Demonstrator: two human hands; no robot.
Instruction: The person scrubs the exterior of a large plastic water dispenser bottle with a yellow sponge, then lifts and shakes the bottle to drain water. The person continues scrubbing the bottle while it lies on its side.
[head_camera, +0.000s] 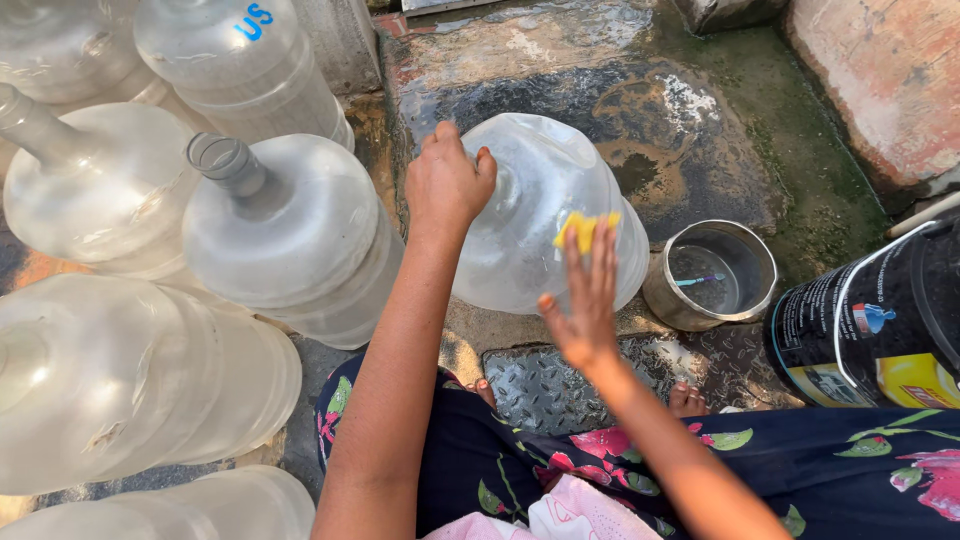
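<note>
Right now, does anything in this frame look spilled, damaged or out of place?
Nothing looks broken. The left hand steadies a clear water jug lying tilted on wet, algae-stained ground, while the right hand presses a yellow sponge to it. One oddity: a small brush-like item lies inside the steel pot.

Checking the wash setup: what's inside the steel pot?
The steel pot holds shallow water and a thin stick-like item with a blue tip, possibly a toothbrush. Its near wall hides part of the bottom.

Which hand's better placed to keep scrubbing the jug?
Right hand: it presses the yellow sponge flat on the jug. Left hand grips the jug's top, steadying it.
</note>
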